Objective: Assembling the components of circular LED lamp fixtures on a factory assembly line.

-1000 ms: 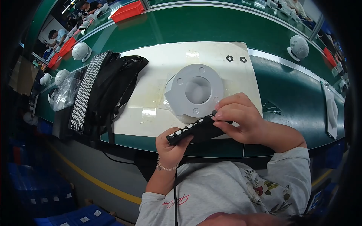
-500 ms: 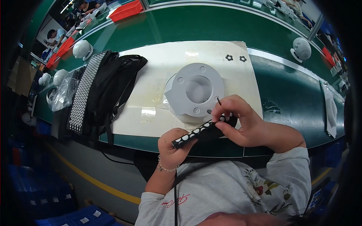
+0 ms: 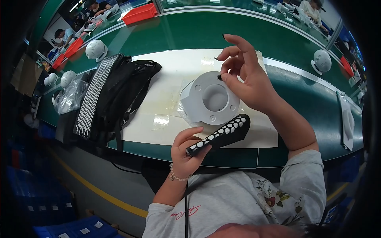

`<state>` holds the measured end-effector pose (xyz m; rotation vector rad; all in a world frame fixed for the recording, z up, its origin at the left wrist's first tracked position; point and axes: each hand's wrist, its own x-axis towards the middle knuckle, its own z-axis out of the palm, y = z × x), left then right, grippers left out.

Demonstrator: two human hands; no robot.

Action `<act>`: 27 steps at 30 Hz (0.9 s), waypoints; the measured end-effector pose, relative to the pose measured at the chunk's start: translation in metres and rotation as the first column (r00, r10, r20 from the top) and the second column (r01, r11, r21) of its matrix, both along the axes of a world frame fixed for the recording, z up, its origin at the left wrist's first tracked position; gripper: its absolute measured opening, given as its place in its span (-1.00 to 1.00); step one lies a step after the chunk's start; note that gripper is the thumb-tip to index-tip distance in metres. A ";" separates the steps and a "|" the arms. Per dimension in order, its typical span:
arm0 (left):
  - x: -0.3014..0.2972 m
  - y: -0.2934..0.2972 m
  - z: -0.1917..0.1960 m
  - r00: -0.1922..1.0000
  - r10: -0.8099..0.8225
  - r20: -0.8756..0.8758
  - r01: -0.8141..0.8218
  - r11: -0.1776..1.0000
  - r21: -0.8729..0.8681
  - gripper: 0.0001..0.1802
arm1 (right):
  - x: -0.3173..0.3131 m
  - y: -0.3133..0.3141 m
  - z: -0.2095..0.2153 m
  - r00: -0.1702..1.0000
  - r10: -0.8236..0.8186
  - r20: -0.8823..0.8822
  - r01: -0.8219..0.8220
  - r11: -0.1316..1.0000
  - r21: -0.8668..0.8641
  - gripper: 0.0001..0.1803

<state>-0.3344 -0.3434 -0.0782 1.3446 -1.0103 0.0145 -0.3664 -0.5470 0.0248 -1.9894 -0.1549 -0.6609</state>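
My left hand (image 3: 185, 152) grips one end of a black strip (image 3: 234, 139) with rows of white round spots, thumb on top. The strip slants up to the right in front of a pale grey round base (image 3: 189, 107). The base has a deep round hollow in its middle and small round recesses in its face. My right hand (image 3: 247, 75) reaches over its far right side. There the thumb meets a small black piece (image 3: 219, 77) at the far recess, and the other fingers curl above it with the index finger raised. Fingers partly hide the piece.
Under the base lies a white board (image 3: 145, 123) on the green bench. Black mesh bags (image 3: 119, 87) are stacked at left, beside clear plastic wrapping (image 3: 71, 95). White round devices (image 3: 96, 50) stand around the bench. A red bin (image 3: 139, 14) sits at the back; people work beyond.
My right hand has left the strip and moved up to the far recess of the base, where a black piece now shows. My left hand still holds the strip, its fingers somewhat looser.
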 end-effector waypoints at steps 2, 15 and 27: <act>-0.002 -0.001 -0.004 0.999 0.014 -0.030 -0.014 1.000 -0.018 -0.76 | -0.001 0.001 0.003 1.000 -0.006 -0.002 0.006 1.000 0.015 -0.30; 0.000 0.001 -0.002 0.992 0.023 0.125 -0.025 1.000 0.010 -0.68 | -0.019 0.017 0.028 0.990 -0.128 0.059 0.137 0.772 -0.621 -0.34; -0.001 0.001 0.006 0.988 0.073 0.137 -0.085 0.993 0.081 -0.74 | 0.015 0.026 0.021 0.959 0.112 -0.259 -0.128 0.991 -0.045 -0.31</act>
